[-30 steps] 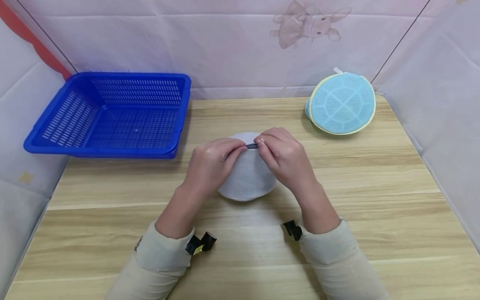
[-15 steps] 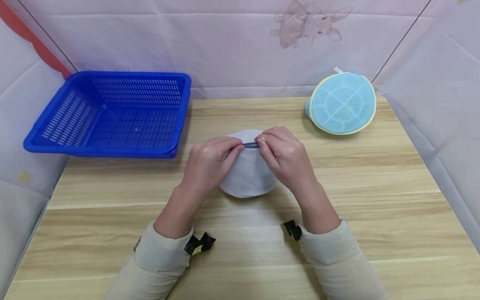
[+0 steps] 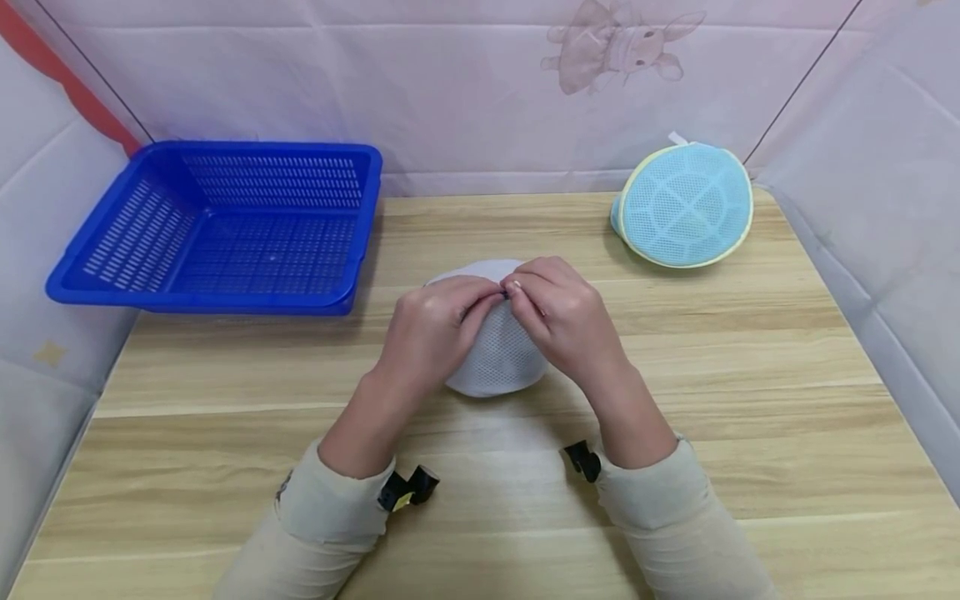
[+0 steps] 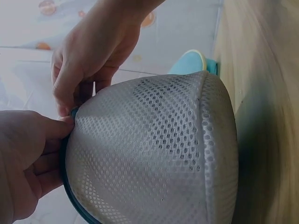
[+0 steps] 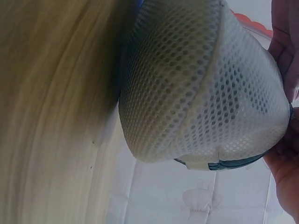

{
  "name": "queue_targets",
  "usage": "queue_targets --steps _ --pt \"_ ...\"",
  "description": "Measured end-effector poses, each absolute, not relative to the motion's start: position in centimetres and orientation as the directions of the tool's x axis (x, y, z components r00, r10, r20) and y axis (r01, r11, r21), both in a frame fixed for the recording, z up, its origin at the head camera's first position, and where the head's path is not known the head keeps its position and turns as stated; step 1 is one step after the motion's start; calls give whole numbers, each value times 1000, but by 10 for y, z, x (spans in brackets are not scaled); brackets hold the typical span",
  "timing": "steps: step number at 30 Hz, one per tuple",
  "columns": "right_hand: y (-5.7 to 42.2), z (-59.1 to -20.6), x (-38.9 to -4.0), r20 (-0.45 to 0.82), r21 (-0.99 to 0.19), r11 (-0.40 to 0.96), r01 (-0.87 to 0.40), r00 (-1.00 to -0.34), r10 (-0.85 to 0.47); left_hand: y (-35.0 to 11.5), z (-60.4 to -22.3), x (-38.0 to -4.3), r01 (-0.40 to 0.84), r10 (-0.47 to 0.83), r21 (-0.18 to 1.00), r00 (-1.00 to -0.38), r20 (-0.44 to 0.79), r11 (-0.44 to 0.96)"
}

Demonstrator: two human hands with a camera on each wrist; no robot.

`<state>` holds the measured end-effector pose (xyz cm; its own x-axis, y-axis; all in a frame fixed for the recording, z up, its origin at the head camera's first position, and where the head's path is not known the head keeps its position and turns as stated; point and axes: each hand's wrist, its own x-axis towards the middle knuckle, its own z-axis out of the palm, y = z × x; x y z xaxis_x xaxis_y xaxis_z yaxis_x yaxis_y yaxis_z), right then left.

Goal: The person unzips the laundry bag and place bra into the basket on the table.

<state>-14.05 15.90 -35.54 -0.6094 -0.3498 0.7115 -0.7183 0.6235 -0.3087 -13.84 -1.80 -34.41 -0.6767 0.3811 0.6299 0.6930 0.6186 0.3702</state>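
A white mesh laundry bag (image 3: 501,358), rounded and full in shape, stands at the middle of the table between both hands. Along its top runs a dark teal zipper (image 4: 70,189), which the fingers mostly cover in the head view. My left hand (image 3: 429,329) pinches the zipper edge between thumb and fingers. Right beside it, my right hand (image 3: 564,321) pinches the same edge, the fingertips of both meeting there. In the right wrist view more of the zipper (image 5: 236,163) shows below the mesh, close to a small white tab (image 5: 196,165).
A blue plastic basket (image 3: 213,304) with slotted walls stands at the back left. At the back right sits a light blue mesh bag (image 3: 686,208) with yellow piping. Printed fabric walls (image 3: 465,100) border the wooden table (image 3: 787,433).
Half a second ago a stretch of zipper showed between the hands; my left hand has since moved right and the right hand slightly left, so their fingertips meet.
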Motion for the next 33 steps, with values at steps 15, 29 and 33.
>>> queue_targets --steps 15,29,33 --pt "166 -353 -142 705 -332 631 -701 -629 -327 -31 -347 -145 650 340 403 -715 610 645" --pt "157 -354 -141 727 -305 614 -728 -595 -344 -20 -348 -140 715 365 402 -661 656 572" --pt "157 -355 -140 723 -308 616 -725 -599 -344 -17 -347 -139 703 366 405 -674 641 584"
